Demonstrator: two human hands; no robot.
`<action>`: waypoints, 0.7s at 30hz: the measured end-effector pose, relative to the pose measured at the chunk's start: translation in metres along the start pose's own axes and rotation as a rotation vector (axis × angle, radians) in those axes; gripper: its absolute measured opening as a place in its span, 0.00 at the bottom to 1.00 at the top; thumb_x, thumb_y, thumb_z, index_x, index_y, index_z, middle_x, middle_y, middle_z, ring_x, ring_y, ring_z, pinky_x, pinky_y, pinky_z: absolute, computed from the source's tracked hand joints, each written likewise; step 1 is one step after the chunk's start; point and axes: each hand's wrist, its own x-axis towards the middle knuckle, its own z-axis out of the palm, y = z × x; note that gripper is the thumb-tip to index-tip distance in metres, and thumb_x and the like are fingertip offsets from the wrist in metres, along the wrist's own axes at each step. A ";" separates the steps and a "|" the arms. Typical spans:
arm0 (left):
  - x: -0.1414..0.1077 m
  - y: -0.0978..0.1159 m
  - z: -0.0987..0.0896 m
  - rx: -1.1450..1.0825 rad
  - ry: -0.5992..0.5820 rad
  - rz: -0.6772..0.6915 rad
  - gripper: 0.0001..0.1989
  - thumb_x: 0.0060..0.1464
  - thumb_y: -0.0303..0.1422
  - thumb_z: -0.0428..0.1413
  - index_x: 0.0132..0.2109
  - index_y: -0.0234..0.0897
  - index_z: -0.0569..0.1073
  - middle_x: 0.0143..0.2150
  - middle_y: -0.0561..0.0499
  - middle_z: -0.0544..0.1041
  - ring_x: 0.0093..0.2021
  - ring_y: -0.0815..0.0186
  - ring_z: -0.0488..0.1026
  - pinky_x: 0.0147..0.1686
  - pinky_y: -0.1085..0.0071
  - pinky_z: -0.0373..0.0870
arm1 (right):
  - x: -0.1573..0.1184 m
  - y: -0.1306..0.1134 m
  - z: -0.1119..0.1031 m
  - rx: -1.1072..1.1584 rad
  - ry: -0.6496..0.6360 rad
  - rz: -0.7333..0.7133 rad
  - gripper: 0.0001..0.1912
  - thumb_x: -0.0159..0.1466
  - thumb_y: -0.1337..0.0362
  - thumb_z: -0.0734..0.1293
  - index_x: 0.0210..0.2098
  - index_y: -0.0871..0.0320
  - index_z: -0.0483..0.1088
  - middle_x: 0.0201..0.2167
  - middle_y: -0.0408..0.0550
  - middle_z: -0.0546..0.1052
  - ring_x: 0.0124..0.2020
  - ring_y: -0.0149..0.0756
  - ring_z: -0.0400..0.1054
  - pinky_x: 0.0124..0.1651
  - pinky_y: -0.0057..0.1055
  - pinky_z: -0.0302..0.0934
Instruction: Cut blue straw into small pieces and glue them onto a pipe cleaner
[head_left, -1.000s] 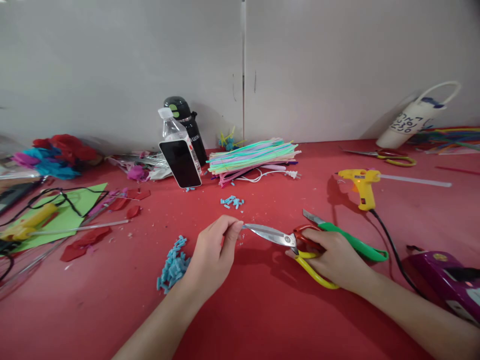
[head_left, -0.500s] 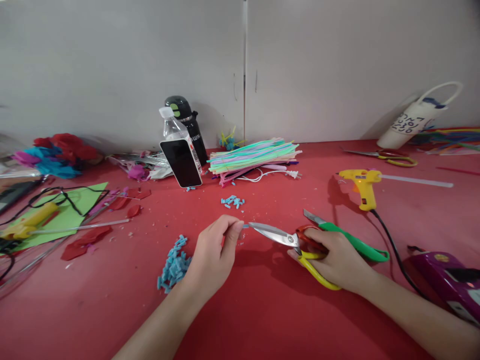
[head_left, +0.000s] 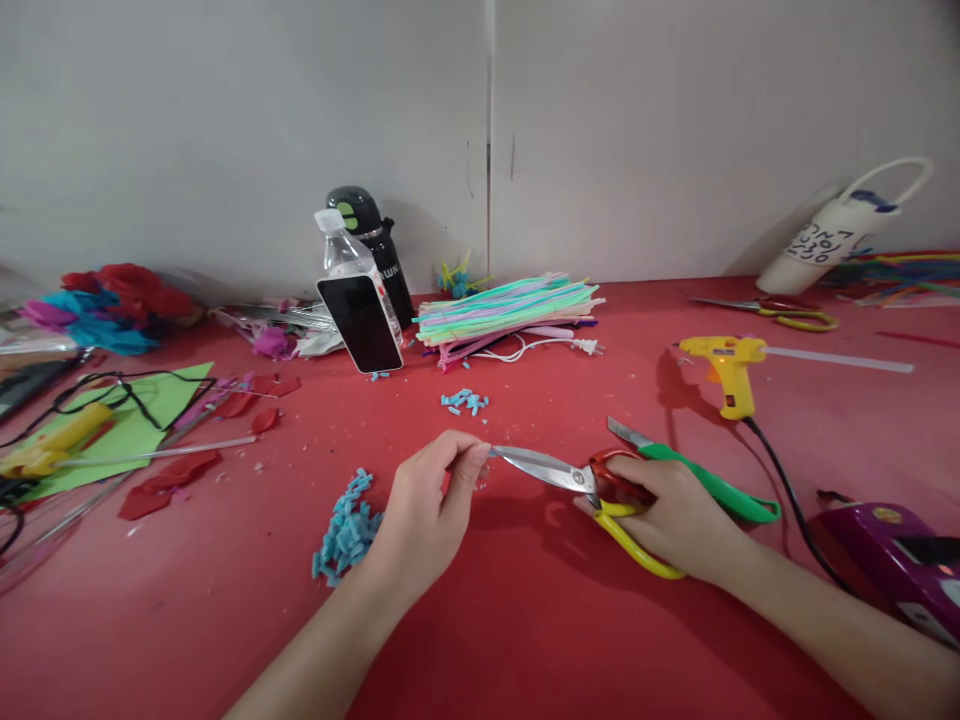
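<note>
My left hand [head_left: 431, 500] pinches a tiny blue piece between thumb and index finger, mostly hidden by the fingertips. My right hand [head_left: 667, 515] grips scissors [head_left: 585, 478] with red and yellow handles. Their blade tips point left and meet the left fingertips at the blue piece. A pile of short blue pieces [head_left: 349, 535] lies beside my left wrist, and a smaller group of blue pieces [head_left: 465, 402] lies beyond my fingers. Just behind my right hand is a green-handled cutting tool [head_left: 712, 485].
Pastel pipe cleaners [head_left: 510, 315] lie at the back, near a phone [head_left: 364, 325] leaning on a bottle. A yellow glue gun [head_left: 731, 372] stands at right, above a purple device [head_left: 889, 560]. Green paper [head_left: 169, 400] and red scraps [head_left: 169, 480] are at left.
The scissor blades have moved slightly left and closed at my left fingertips; less of the blue piece shows. My left hand has stayed nearly still.
</note>
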 end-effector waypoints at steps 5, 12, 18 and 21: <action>0.000 0.002 0.000 -0.041 -0.021 -0.032 0.13 0.65 0.38 0.47 0.34 0.38 0.69 0.30 0.54 0.73 0.31 0.71 0.69 0.32 0.75 0.64 | 0.000 0.003 0.002 -0.007 0.007 0.040 0.23 0.57 0.50 0.69 0.22 0.55 0.52 0.18 0.37 0.57 0.21 0.28 0.47 0.24 0.27 0.47; 0.000 0.000 -0.002 -0.020 0.009 -0.032 0.13 0.65 0.38 0.47 0.34 0.37 0.69 0.30 0.54 0.73 0.31 0.71 0.69 0.33 0.75 0.64 | -0.002 0.001 0.001 0.007 -0.005 0.027 0.21 0.58 0.52 0.69 0.24 0.54 0.54 0.19 0.37 0.61 0.21 0.28 0.51 0.24 0.27 0.49; 0.001 -0.001 -0.002 -0.019 0.000 -0.043 0.12 0.65 0.38 0.48 0.36 0.38 0.70 0.30 0.55 0.73 0.31 0.71 0.68 0.33 0.76 0.64 | 0.000 0.001 0.000 -0.024 0.004 0.002 0.20 0.57 0.53 0.69 0.23 0.55 0.54 0.18 0.37 0.61 0.20 0.28 0.51 0.23 0.26 0.48; 0.001 0.000 -0.001 -0.021 -0.003 -0.042 0.12 0.65 0.38 0.48 0.36 0.38 0.70 0.30 0.55 0.73 0.31 0.71 0.69 0.34 0.76 0.64 | 0.000 0.001 0.001 -0.021 0.007 0.003 0.21 0.57 0.53 0.70 0.23 0.55 0.55 0.18 0.37 0.61 0.21 0.28 0.52 0.24 0.26 0.48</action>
